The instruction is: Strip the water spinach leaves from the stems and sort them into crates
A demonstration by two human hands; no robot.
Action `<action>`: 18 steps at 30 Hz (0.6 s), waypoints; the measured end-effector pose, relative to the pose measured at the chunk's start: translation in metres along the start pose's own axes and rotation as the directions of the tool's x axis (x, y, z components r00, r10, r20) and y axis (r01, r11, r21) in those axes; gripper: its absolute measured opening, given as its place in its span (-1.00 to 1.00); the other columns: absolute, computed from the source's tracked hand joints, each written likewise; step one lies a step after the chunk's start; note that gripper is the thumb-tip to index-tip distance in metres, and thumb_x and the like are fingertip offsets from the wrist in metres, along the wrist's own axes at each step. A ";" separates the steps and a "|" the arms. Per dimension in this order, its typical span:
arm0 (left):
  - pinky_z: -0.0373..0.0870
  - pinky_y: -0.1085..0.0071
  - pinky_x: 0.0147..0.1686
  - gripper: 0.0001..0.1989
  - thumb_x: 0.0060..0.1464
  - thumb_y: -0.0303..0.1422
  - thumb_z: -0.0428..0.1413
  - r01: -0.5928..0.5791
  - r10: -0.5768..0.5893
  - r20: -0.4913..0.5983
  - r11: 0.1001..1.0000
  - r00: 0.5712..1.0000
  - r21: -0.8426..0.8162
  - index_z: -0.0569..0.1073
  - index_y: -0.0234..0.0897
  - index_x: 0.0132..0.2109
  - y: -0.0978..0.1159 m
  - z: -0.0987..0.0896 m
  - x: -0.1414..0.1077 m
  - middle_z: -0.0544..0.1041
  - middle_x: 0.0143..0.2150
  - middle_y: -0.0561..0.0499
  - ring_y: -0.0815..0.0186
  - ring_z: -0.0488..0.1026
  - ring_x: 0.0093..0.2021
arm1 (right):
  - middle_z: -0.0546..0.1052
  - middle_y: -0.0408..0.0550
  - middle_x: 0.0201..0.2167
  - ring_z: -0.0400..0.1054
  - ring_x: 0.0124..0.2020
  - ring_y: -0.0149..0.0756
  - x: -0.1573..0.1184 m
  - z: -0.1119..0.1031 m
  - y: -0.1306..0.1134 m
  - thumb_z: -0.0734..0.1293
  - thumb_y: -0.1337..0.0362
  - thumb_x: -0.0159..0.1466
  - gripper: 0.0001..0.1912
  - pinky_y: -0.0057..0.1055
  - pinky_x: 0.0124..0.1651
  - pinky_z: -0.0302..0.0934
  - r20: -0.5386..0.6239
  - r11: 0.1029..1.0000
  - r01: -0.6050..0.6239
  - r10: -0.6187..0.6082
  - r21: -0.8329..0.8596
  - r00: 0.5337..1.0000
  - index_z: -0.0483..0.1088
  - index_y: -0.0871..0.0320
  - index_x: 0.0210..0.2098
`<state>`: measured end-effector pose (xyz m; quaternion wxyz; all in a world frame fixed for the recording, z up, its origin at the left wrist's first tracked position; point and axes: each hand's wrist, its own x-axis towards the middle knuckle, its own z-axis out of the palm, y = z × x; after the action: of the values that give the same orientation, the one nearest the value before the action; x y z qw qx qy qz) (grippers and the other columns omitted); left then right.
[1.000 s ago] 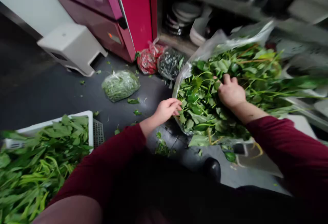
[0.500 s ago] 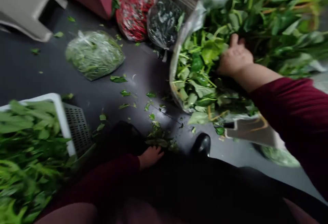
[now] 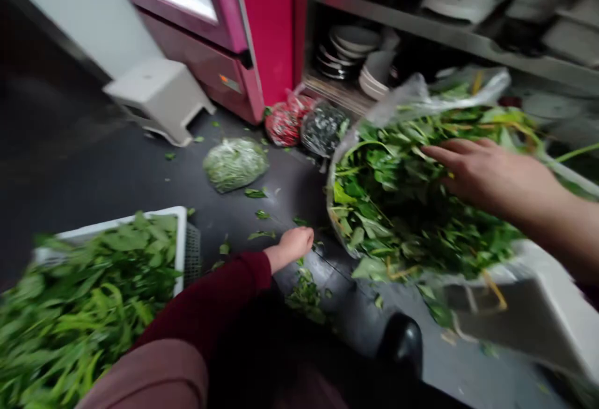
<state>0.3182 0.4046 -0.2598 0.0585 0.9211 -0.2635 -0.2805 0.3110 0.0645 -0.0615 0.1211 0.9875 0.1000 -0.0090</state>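
Observation:
My right hand (image 3: 482, 169) is over a large clear plastic bag (image 3: 333, 200) filled with leafy greens (image 3: 388, 209). Its fingers reach out flat among the upper leaves and touch them; the thumb side is partly hidden. My left hand (image 3: 294, 244) is in the air above the floor, left of the bag, with its fingers curled in and nothing showing in it. Below that hand lies a small heap of leaf scraps (image 3: 305, 293). To the left, a white plastic basket (image 3: 180, 240) is heaped with picked green leaves (image 3: 107, 278).
A tied bag of greens (image 3: 235, 164), a bag of red peppers (image 3: 286, 123) and a dark-filled bag (image 3: 324, 128) sit on the floor. Behind are a pale stool (image 3: 156, 94), a pink fridge (image 3: 266, 28) and a shelf (image 3: 397, 19) with dishes. Another stool (image 3: 561, 309) stands by the large bag.
My view has tilted up, showing the fridge and shelf. My right hand has come up from deep among the greens to their top. My left hand has lifted off my lap and curled closed.

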 end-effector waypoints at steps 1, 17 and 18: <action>0.32 0.41 -0.21 -0.75 0.13 -0.33 -0.13 0.098 -0.099 -0.066 0.995 0.993 -0.017 0.44 -0.17 -0.20 -0.016 -0.018 0.011 0.50 -0.21 -0.03 0.29 0.44 -0.21 | 0.31 0.15 -0.08 0.27 -0.21 -0.08 -0.003 0.005 -0.002 0.25 0.17 0.14 -0.32 -0.25 -0.27 0.24 -0.022 0.997 -0.022 0.021 -0.075 1.000 0.02 0.12 0.21; 0.20 0.31 0.04 -0.39 0.08 -0.47 -0.10 0.595 -0.636 -0.363 0.769 0.681 -0.231 -0.06 -0.28 0.27 -0.266 -0.192 0.130 0.07 0.26 -0.19 0.15 0.25 0.11 | 0.18 0.11 -0.05 0.34 -0.13 -0.06 0.041 0.189 0.049 0.05 0.17 0.12 -0.59 -0.24 -0.07 0.25 0.289 0.861 -0.185 0.047 0.473 0.956 0.35 -0.08 -0.10; 0.21 0.29 0.02 -0.38 0.06 -0.46 -0.06 0.603 -0.641 -0.330 0.766 0.693 -0.221 -0.04 -0.30 0.27 -0.271 -0.193 0.138 0.10 0.25 -0.22 0.12 0.27 0.09 | 0.18 0.13 -0.05 0.34 -0.12 -0.07 0.043 0.185 0.048 0.03 0.20 0.14 -0.59 -0.26 -0.07 0.25 0.299 0.866 -0.196 0.057 0.460 0.953 0.35 -0.09 -0.10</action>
<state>0.6437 0.5568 -0.2344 0.0547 0.9881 0.0946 -0.1086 0.3636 -0.0177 -0.2317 -0.1167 0.9796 0.0112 -0.1631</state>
